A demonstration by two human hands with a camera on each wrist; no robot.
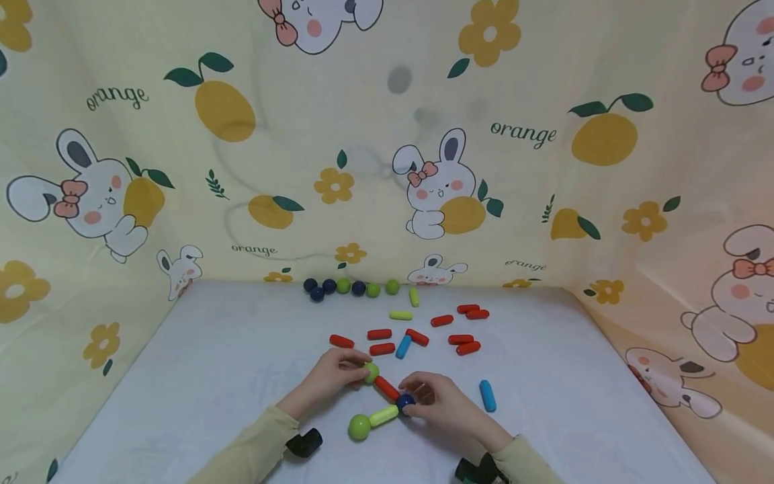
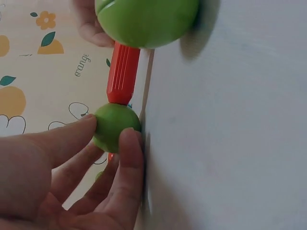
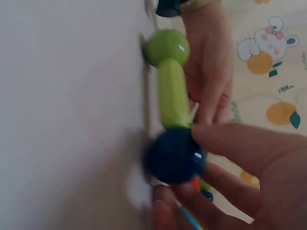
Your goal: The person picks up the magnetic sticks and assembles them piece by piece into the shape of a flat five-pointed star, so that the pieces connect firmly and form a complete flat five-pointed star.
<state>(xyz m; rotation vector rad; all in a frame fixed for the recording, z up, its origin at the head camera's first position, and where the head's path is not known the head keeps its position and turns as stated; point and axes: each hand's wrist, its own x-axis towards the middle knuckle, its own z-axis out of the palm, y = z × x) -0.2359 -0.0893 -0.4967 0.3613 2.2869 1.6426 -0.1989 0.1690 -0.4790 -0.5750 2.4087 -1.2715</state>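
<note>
A chain of toy balls and rods lies on the table between my hands. My left hand [image 1: 334,374] pinches a green ball [image 2: 115,125] between thumb and fingers. From that ball a red rod [image 1: 387,388] runs to a dark blue ball [image 3: 175,155], which my right hand [image 1: 444,401] grips with thumb and fingers. A light green rod [image 3: 172,93] joins the blue ball to a second green ball [image 1: 359,427] nearer me. In the head view, fingers partly cover both held balls.
Several loose red rods [image 1: 379,334] and a blue rod [image 1: 403,347] lie beyond my hands. Another blue rod [image 1: 487,396] is to the right. Farther back are light green rods [image 1: 401,315] and a row of dark blue and green balls [image 1: 373,290] along the table's back edge.
</note>
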